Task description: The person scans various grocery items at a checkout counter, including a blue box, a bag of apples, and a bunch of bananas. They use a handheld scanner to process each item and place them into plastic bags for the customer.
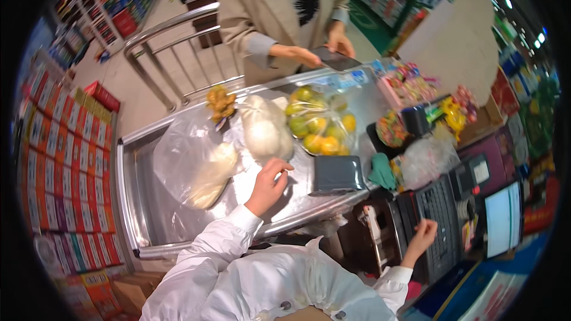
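Observation:
My left hand [269, 183] hovers over a stainless-steel counter [154, 227], fingers bent and apart, holding nothing. Just beyond it sits a tied clear bag of large white round produce [264, 136]. To its left lies a clear plastic bag with a pale, long item [213, 178] inside. A dark grey box-shaped device [337, 174] stands to the right of this hand. My right hand [423, 237] is over the edge of a black keyboard [439, 227], its fingers loosely bent with nothing visible in them. Whether it touches the keys is unclear.
A bag of green and orange citrus fruit [319, 122] and a knobbly ginger-like root [220, 103] lie along the far side. Across the counter, a person [285, 22] holds a dark flat object [335, 59]. A screen [503, 219], candy [408, 84] and a metal railing [178, 40] surround the counter.

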Demonstrator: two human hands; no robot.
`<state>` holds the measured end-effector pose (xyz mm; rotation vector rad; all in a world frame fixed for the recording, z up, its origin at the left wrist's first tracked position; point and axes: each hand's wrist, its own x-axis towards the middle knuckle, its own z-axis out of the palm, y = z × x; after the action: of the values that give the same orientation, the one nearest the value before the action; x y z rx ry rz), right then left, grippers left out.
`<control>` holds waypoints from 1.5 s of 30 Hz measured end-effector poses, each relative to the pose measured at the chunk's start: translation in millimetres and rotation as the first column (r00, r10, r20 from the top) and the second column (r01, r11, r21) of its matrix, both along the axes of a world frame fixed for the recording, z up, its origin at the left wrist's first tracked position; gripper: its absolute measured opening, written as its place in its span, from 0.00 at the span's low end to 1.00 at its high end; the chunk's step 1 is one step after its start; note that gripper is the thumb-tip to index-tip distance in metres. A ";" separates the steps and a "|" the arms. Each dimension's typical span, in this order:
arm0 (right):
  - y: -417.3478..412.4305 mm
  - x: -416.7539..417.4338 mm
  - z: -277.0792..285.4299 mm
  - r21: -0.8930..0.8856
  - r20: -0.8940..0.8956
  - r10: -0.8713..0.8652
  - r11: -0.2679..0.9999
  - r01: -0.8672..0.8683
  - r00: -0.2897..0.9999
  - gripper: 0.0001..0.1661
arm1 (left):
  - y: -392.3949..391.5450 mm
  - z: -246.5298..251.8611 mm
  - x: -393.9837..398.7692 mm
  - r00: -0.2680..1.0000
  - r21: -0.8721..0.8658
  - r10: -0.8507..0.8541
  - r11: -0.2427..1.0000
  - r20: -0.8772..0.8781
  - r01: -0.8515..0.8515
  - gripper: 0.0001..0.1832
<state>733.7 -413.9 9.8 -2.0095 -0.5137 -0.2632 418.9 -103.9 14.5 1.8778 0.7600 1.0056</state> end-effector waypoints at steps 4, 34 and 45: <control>146.7 -31.5 44.0 -0.282 0.110 0.662 0.736 -0.616 0.741 0.13 | 39.8 -35.8 -29.2 0.963 0.094 0.269 0.959 -0.028 -0.266 0.10; 250.0 -86.3 68.7 0.221 -0.510 0.825 0.399 -0.890 0.243 0.59 | 224.9 -86.5 -162.3 0.885 -0.633 0.460 0.706 0.071 -0.317 0.06; 396.8 -307.4 123.4 0.066 0.231 0.863 0.447 -0.892 0.449 0.55 | 200.2 -96.1 -173.8 0.766 -0.727 0.601 0.628 0.227 -0.278 0.07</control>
<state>426.3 -17.1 133.2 -1.2855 -1.5286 0.1926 245.1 96.3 -81.6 0.7793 1.1502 1.2168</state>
